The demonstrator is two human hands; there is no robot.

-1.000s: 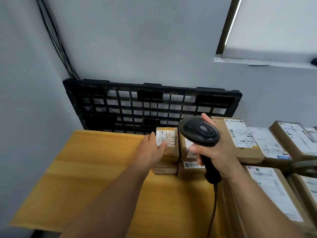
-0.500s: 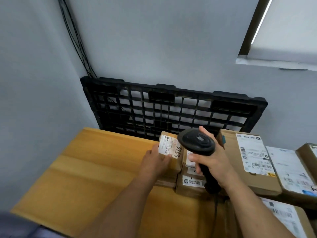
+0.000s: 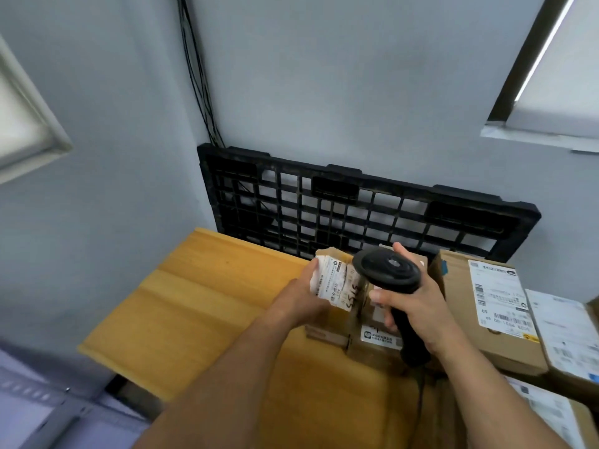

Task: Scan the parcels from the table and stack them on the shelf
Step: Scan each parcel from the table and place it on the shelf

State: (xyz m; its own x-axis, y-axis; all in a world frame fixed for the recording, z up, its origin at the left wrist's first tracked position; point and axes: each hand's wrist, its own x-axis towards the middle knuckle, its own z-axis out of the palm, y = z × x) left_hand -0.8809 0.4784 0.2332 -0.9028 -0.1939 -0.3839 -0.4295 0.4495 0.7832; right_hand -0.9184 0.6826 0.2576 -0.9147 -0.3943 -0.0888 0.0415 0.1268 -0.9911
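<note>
A small brown parcel (image 3: 337,285) with a white label and handwritten digits is tilted up above the stack, and my left hand (image 3: 299,301) grips its left side. My right hand (image 3: 418,306) holds a black barcode scanner (image 3: 387,270) by its handle, with the scanner head right beside the parcel's label. Below them two more small parcels (image 3: 376,338) lie on the yellow wooden table (image 3: 201,306). A bigger labelled box (image 3: 486,309) lies to the right of my right hand.
A black plastic pallet (image 3: 356,209) leans upright on the grey wall behind the table. More labelled boxes (image 3: 564,332) crowd the right edge. Black cables (image 3: 197,76) run down the wall corner. A grey metal frame (image 3: 42,413) shows at the lower left.
My left hand has lifted the small parcel off the stack and tilted its label towards the scanner. The camera has swung left, so everything has shifted right.
</note>
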